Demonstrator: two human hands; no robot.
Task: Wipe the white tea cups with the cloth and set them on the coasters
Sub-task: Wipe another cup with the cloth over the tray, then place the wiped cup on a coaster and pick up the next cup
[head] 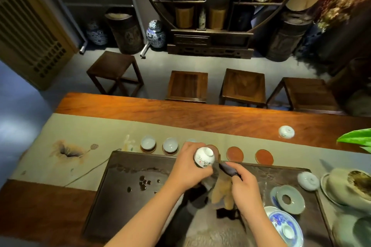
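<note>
My left hand [187, 168] grips a white tea cup [203, 156] with dark painted marks, tilted on its side above the dark tea tray [120, 196]. My right hand [244, 188] holds a brown cloth [221, 190] with a dark edge, just right of the cup. Two pale cups [148, 143] [170, 145] stand on coasters in a row behind the tray. A third cup [190, 140] is mostly hidden behind my left hand. Two bare red-brown coasters [234, 154] [264, 157] lie further right; another coaster [213, 147] peeks out behind the held cup.
A beige runner [60, 132] covers the wooden table [180, 112]. Right of the tray sit a white lid [308, 181], celadon saucers [289, 199], a blue-patterned plate [281, 224] and a tea-leaf bowl [349, 186]. A small white lid [286, 131] lies on the table. Stools stand beyond.
</note>
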